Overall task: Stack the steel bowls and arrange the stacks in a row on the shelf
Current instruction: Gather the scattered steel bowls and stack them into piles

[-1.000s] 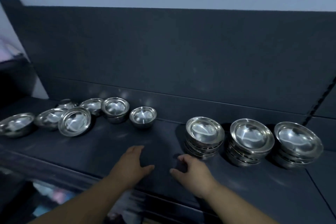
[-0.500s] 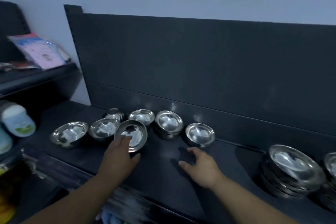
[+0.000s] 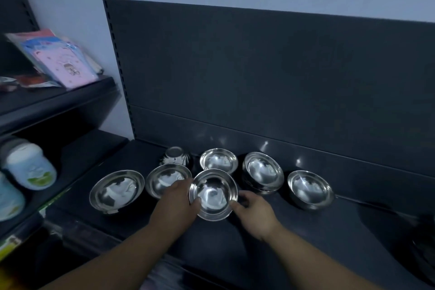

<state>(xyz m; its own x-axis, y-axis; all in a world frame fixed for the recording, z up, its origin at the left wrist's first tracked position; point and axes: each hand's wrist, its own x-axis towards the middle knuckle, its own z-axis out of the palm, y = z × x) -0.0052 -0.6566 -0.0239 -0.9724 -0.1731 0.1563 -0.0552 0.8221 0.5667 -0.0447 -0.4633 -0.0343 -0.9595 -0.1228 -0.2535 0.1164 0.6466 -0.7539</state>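
A steel bowl [image 3: 213, 194] sits tilted toward me at the middle of the dark shelf [image 3: 294, 238]. My left hand [image 3: 176, 205] grips its left rim, thumb over the edge. My right hand [image 3: 255, 213] holds its right side with curled fingers. Around it lie loose steel bowls: a wide one at far left [image 3: 117, 190], one behind my left hand [image 3: 166, 179], one at the back [image 3: 219, 161], a short stack [image 3: 263, 172], a single bowl at right [image 3: 309, 189]. An overturned bowl [image 3: 175, 155] lies at the back.
The shelf's dark back panel [image 3: 259, 77] rises close behind the bowls. A neighbouring shelf unit at left holds pale bottles [image 3: 29, 167] and pink packets [image 3: 68, 66]. A dark shape at the right edge [image 3: 423, 252] is too dim to make out.
The view has swung left, and the finished stacks have left the frame. My left hand has taken hold of the tilted bowl. My right hand moved left from the shelf surface onto its other side.
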